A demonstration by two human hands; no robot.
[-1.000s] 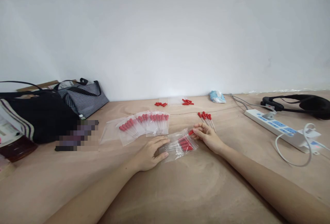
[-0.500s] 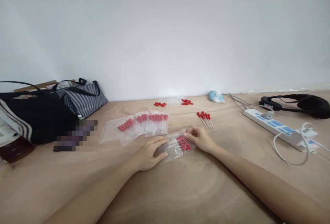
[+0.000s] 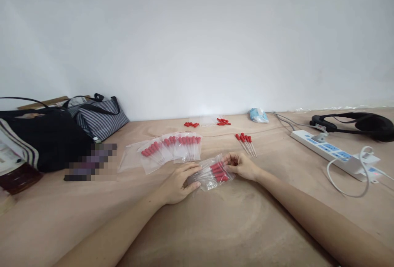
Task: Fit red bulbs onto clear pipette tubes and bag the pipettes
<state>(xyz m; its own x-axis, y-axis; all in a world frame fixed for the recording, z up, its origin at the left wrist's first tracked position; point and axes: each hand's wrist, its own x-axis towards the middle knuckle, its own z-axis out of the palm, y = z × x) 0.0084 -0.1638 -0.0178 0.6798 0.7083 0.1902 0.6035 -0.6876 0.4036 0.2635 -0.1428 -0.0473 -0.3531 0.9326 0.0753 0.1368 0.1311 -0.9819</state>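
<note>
Between my hands, just above the table, lies a clear plastic zip bag (image 3: 205, 181) holding several droppers (image 3: 219, 172) with red rubber bulbs. Their bulbs point right and their thin stems left. My left hand (image 3: 181, 183) holds the bag's left end, thumb at the near edge and fingers on the far one. At the bag's right end, my right hand (image 3: 241, 166) pinches the edge beside the bulbs. Beyond my left hand, filled dropper bags (image 3: 160, 154) overlap in a fan. Several loose droppers (image 3: 246, 144) lie past my right hand.
More red-bulbed droppers (image 3: 223, 122) lie near the wall. To the right are a white power strip (image 3: 334, 152) with cables, a black headset (image 3: 353, 123) and a blue-white packet (image 3: 258, 115). A striped bag (image 3: 103, 117) and a black bag (image 3: 61, 140) stand left.
My right fingers have shifted slightly right along the bag's end, uncovering more of the red bulbs. My left hand keeps its place on the bag.
</note>
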